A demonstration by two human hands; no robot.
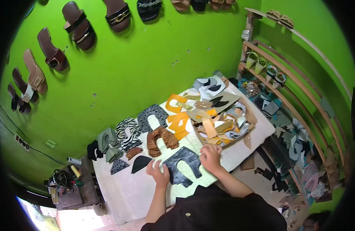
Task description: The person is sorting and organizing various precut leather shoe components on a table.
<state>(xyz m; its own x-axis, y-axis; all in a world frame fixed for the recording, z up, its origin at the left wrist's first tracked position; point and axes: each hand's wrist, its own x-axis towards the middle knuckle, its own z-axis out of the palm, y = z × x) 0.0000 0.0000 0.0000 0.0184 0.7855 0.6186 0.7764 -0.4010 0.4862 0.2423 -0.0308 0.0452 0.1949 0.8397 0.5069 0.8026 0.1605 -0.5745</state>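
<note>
A black U-shaped leather piece (182, 156), perhaps several stacked, lies near the table's front edge between my hands. My left hand (159, 174) is at its left edge, fingers curved and spread apart. At its right edge my right hand (211, 158) rests with bent fingers, slightly apart; some fingertips are hard to make out. Just left of my left hand sits a black curved cutout (141, 164). Beyond the black leather lie brown speckled U-shaped pieces (156, 138), grey speckled ones (150, 113) and zebra-striped ones (127, 133).
A shallow box (223, 144) of mixed scraps stands at the right of the white table (116, 200). Orange cutouts (173, 102) lie beside it. A sewing machine (58, 179) is at the left. Sandals (77, 29) hang on the green wall. Wooden racks (285, 61) and heaped scraps fill the right side.
</note>
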